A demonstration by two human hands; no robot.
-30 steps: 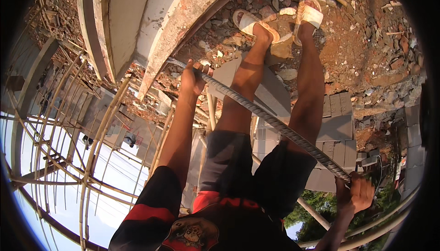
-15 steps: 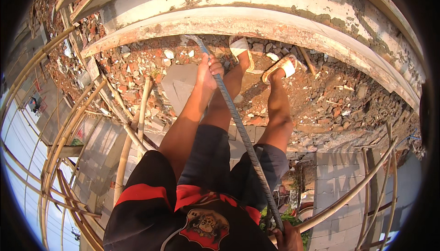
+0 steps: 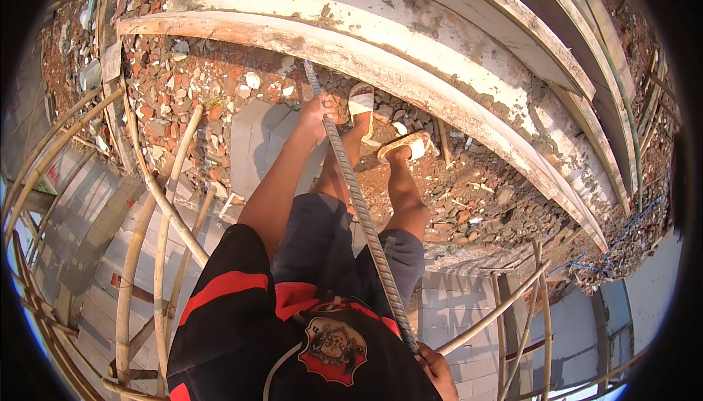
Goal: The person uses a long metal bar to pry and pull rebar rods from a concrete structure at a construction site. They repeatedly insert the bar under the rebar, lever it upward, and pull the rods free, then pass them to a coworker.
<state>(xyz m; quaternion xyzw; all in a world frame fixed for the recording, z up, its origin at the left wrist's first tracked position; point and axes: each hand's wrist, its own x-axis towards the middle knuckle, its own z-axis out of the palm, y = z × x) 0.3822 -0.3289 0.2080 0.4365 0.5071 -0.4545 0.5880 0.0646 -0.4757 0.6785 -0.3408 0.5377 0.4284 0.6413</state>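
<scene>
A long ribbed steel pry bar [image 3: 361,203] slants across my body from upper left to lower right. My left hand [image 3: 318,117] is wrapped round its upper part, arm stretched forward. Near my right hip, my right hand [image 3: 437,372] grips the lower end, partly cut off by the lower edge of the view. The bar's far tip meets the lower edge of a long wooden formwork board [image 3: 242,32], which lies along a pale concrete beam [image 3: 351,5]. Whether the tip is wedged under the board or only touching it, I cannot tell.
My sandalled feet [image 3: 404,147] stand on broken brick and soil. A flat grey slab [image 3: 253,145] lies left of them. Bamboo poles [image 3: 172,218] lean at the left, and another pole [image 3: 494,309] slants at the right. More boards [image 3: 512,27] run along the beam's far side.
The view has swung, so the ground and my feet sit further left and more boards show at right. The bar's tip looks turned slightly; both hands keep their hold.
</scene>
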